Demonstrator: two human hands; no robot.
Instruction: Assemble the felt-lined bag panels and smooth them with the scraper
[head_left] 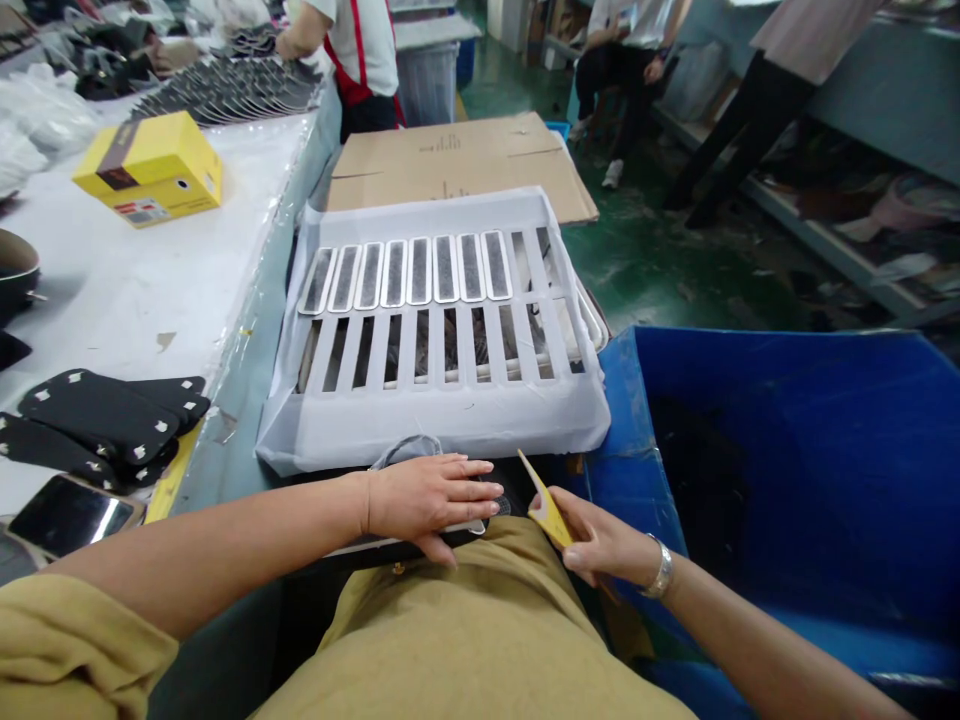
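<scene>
My left hand (431, 497) lies flat, fingers stretched out, on a dark flat piece (420, 538) resting on my lap. My right hand (600, 545) pinches a thin yellow strip (546, 505) that points up and to the left, close to the left hand's fingertips. Just beyond both hands stands a white slotted tray (442, 330). Its upper row of slots holds several grey strips (416, 272); the lower row shows open slots.
A blue bin (787, 450) stands at my right. On the white table (135, 290) to my left lie black cut pieces (105, 420), a phone (71, 515) and a yellow box (150, 168). Flat cardboard (457, 160) lies behind the tray. Other people stand and sit farther back.
</scene>
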